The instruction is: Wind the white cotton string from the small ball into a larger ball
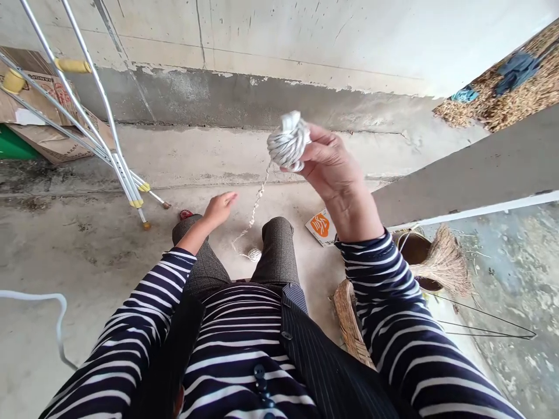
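Note:
Raised in front of me, my right hand [334, 163] is closed round a bundle of white and grey yarn [286, 142], pinching it between thumb and fingers. A knotted, chain-like strand [257, 203] hangs from the bundle down between my knees. At its lower end a small ball of white yarn [254, 255] lies on the floor. My left hand [219, 209] is held over my left knee, to the left of the strand and apart from it. Its fingers point to the right, loosely extended, and nothing shows in them.
Metal crutches [117, 169] lean at the left by cardboard boxes [56, 137]. A white hose [61, 302] is on the left floor. At the right are a straw brush [445, 262] over a pot [413, 247], a woven basket [349, 314] and an orange-printed card [321, 227]. A wall stands ahead.

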Demonstrator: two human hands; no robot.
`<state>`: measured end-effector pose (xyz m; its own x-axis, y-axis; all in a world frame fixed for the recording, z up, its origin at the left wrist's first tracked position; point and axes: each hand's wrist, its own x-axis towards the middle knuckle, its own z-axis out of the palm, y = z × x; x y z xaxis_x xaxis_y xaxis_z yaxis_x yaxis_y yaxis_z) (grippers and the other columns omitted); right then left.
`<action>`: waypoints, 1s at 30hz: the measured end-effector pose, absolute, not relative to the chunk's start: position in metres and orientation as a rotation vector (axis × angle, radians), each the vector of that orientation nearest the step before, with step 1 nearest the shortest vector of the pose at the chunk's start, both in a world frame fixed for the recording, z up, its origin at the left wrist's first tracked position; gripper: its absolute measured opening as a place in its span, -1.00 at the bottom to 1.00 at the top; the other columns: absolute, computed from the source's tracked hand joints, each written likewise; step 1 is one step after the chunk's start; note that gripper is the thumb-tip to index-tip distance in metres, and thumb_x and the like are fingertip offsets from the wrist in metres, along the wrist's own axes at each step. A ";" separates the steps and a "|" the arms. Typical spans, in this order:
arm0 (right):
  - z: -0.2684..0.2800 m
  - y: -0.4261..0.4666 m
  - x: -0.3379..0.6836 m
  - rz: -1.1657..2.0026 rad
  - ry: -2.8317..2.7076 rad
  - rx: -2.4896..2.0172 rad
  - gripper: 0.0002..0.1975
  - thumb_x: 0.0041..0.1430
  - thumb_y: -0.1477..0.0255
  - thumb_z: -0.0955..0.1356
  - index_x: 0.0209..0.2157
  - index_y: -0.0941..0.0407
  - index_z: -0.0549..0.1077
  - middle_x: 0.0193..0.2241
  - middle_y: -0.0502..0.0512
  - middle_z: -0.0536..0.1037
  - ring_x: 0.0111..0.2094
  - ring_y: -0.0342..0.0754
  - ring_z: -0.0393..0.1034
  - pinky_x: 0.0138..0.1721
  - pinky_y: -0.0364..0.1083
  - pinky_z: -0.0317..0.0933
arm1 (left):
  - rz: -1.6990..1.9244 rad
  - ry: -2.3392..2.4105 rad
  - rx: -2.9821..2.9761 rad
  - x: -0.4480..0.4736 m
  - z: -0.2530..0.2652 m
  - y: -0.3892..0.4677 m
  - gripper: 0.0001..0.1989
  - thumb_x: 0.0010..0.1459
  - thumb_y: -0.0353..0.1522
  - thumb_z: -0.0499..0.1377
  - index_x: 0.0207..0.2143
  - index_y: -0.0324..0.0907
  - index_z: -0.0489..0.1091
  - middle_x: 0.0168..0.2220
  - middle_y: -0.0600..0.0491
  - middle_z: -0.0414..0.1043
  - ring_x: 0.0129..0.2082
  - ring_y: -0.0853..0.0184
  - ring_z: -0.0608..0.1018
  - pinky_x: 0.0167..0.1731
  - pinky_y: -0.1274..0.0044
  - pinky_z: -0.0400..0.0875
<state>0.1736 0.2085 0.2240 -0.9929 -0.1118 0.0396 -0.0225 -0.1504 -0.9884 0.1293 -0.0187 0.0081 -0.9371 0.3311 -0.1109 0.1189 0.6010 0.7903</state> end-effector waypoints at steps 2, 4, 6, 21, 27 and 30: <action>0.208 0.198 0.170 -2.301 1.959 -0.131 -0.56 -0.09 0.33 0.54 -0.10 0.05 0.55 -0.28 0.06 0.62 -0.10 0.10 0.54 -0.20 0.04 0.51 | 1.875 2.372 0.523 0.129 0.043 -0.001 -0.55 0.36 -0.07 0.09 0.04 -0.20 0.50 0.03 -0.12 0.59 0.12 0.12 0.55 0.16 0.38 0.37; 0.198 0.189 0.167 -2.289 1.911 -0.132 -0.52 -0.09 0.31 0.55 -0.07 0.05 0.55 -0.29 0.05 0.63 -0.14 0.07 0.55 -0.22 0.01 0.51 | 2.185 2.199 0.557 0.132 0.076 0.016 -0.55 0.32 -0.03 0.16 -0.03 -0.20 0.52 -0.06 -0.07 0.61 0.05 0.14 0.57 0.12 0.37 0.39; 0.193 0.183 0.165 -2.293 1.889 -0.139 -0.51 -0.10 0.30 0.56 -0.07 0.06 0.56 -0.29 0.06 0.64 -0.16 0.06 0.55 -0.23 0.00 0.51 | 2.254 2.120 0.571 0.139 0.099 0.029 -0.59 0.28 -0.04 0.21 -0.17 -0.23 0.53 -0.19 -0.04 0.62 -0.05 0.15 0.59 0.04 0.37 0.42; 0.183 0.235 0.131 -2.493 2.091 -0.024 -0.71 0.01 0.33 0.47 -0.20 0.07 0.48 -0.16 0.08 0.57 0.05 0.07 0.48 -0.06 -0.01 0.50 | 2.008 1.936 0.526 0.190 0.072 -0.003 -0.75 0.26 -0.18 0.15 -0.31 -0.18 0.44 -0.41 0.01 0.56 -0.22 0.20 0.60 0.03 0.38 0.40; 0.185 0.234 0.129 -2.548 2.057 -0.086 -0.71 0.01 0.30 0.48 -0.19 0.05 0.50 -0.16 0.06 0.58 0.09 0.09 0.46 -0.05 0.00 0.51 | 1.987 1.984 0.471 0.191 0.067 -0.013 -0.75 0.24 -0.24 0.11 -0.43 -0.15 0.44 -0.51 0.05 0.49 -0.29 0.22 0.62 -0.02 0.41 0.43; 0.194 0.236 0.131 -2.607 2.032 -0.039 -0.74 -0.07 0.37 0.50 -0.27 0.05 0.50 -0.18 0.04 0.59 0.03 0.04 0.48 -0.02 -0.02 0.51 | 1.806 2.075 0.516 0.196 0.041 -0.022 -0.67 0.23 -0.24 0.08 -0.56 -0.15 0.41 -0.42 0.01 0.55 -0.26 0.24 0.63 -0.05 0.46 0.44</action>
<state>0.1311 0.2364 0.1941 -0.9863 0.1143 0.1186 -0.1429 -0.2359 -0.9612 0.1958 -0.0224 0.0411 -0.8757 0.4825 -0.0186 0.0481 0.1255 0.9909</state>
